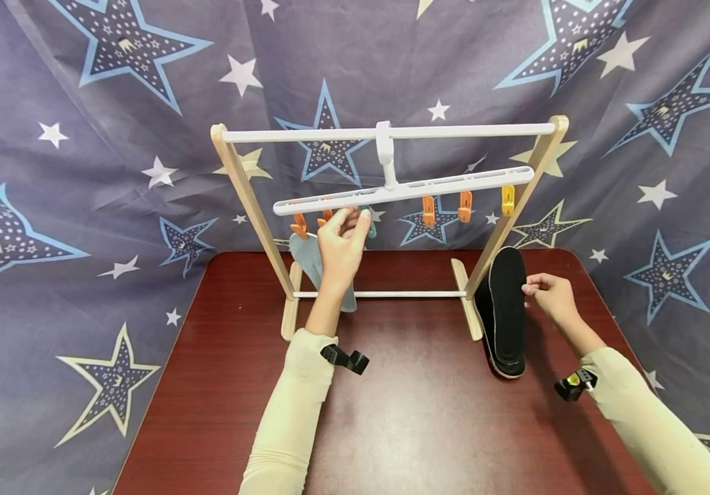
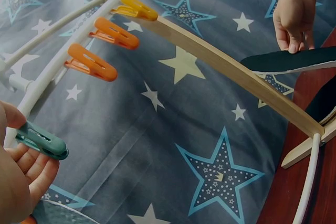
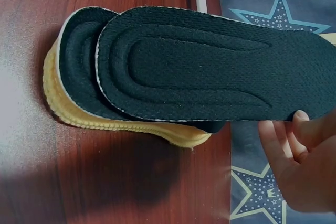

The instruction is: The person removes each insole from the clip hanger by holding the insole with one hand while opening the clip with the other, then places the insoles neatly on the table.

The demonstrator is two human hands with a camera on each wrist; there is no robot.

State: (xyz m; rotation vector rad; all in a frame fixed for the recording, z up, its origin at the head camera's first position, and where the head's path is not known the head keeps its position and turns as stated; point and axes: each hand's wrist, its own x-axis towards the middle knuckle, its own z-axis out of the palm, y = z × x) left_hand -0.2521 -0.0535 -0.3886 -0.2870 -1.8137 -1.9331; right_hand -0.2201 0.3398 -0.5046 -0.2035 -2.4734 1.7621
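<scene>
My right hand [image 1: 551, 294] pinches the edge of a black insole [image 3: 189, 66] between thumb and fingertips. That insole is held up over a stack of insoles at the right, where another black one [image 3: 79, 66] and a yellow one [image 3: 68, 111] show beneath it. Up at the white hanger [image 1: 453, 184], my left hand [image 1: 341, 244] grips a green clothespin [image 2: 42, 141] with thumb and curled fingers. Left of that hand a grey-blue insole [image 1: 307, 256] hangs from an orange clothespin [image 1: 299, 225], partly hidden by my hand and forearm.
The hanger tilts, its right end higher, from a wooden rack [image 1: 246, 199] with a white top bar [image 1: 466, 130]. Two orange clothespins [image 1: 429, 212] and a yellow one [image 1: 507, 201] hang on its right half. The rack stands on a red-brown table [image 1: 416, 399] before a star-patterned cloth.
</scene>
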